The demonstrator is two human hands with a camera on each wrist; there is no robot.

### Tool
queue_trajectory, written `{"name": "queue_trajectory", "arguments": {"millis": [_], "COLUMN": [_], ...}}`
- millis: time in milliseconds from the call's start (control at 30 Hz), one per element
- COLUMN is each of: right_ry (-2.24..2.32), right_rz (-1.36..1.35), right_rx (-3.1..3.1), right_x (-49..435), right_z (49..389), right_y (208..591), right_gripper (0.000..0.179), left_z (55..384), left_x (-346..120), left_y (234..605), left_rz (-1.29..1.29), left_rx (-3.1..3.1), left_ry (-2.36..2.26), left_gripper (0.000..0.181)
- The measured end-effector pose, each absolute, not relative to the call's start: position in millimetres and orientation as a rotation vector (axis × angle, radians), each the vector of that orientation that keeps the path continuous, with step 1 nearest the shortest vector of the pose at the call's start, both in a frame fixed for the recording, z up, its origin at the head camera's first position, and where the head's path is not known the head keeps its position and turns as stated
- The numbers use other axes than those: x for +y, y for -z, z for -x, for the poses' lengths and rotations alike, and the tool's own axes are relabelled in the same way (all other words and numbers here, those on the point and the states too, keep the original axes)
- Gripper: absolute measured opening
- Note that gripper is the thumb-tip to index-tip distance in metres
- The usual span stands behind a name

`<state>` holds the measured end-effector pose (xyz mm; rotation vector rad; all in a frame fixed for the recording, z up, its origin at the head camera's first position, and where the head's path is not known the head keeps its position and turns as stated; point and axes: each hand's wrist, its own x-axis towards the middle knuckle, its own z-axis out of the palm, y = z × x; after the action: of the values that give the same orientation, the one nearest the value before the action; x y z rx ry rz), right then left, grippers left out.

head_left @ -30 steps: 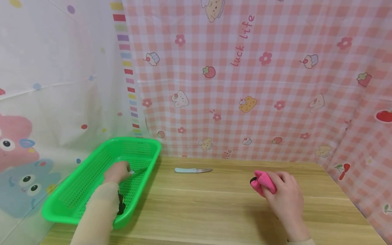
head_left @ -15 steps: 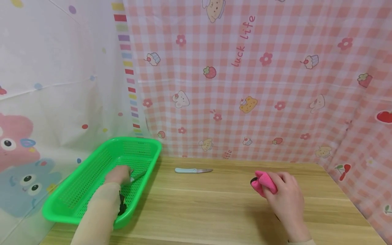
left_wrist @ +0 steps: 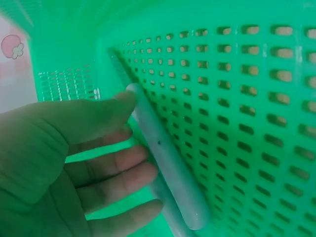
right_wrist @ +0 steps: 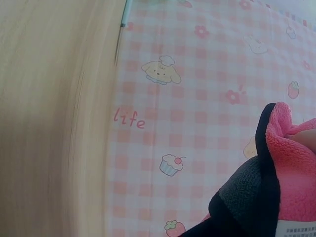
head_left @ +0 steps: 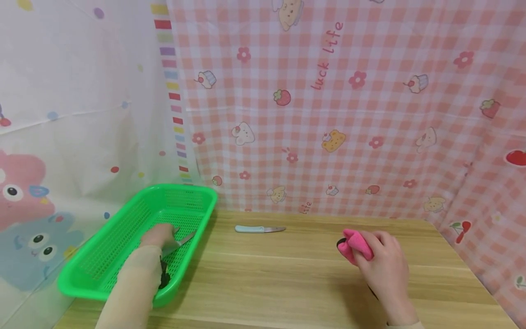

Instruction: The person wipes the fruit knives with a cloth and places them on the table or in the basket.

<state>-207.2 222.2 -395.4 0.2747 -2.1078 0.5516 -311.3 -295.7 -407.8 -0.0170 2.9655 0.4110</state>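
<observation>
Inside the green basket (head_left: 197,246) my left hand (head_left: 158,235) reaches down, its fingers loosely spread. In the left wrist view its thumb and fingertips lie against the pale handle of a knife (left_wrist: 165,153), without wrapping round it. This knife leans along the perforated basket side; a second pale handle (left_wrist: 170,212) lies partly hidden under it. My right hand (head_left: 388,267) grips a bunched pink cloth (head_left: 356,244) above the right of the table. The right wrist view shows the cloth's black edging, a dark grey patch and a white label.
A small knife (head_left: 260,229) with a light-blue handle lies near the back of the wooden table (head_left: 287,274), right of the basket. A checked pink curtain (head_left: 308,114) hangs behind. A white patterned curtain (head_left: 82,151) closes off the left side.
The knife at my left hand has swung lower within the basket, and more of it shows beside the hand. My right hand keeps the cloth in nearly the same place.
</observation>
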Motion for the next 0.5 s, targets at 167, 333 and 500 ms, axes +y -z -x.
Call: {"name": "queue_trajectory", "arguments": {"millis": [167, 333, 500], "right_ry": [-0.549, -0.555, -0.558], "right_rz": [-0.269, -0.259, -0.257], "right_rx": [-2.116, -2.124, -2.124], "right_x": [223, 223, 224], "right_z": [207, 207, 208], "right_y": [396, 397, 396], "right_gripper": [0.032, 0.032, 0.032], "left_z": [315, 314, 314], "left_x": [-296, -288, -278], "left_y": [403, 389, 370], "left_rz": [-0.007, -0.082, -0.186], "left_rx": [2.979, 3.023, 3.084], "left_ry": [-0.436, -0.497, -0.519], "left_gripper": [0.038, 0.055, 0.061]}}
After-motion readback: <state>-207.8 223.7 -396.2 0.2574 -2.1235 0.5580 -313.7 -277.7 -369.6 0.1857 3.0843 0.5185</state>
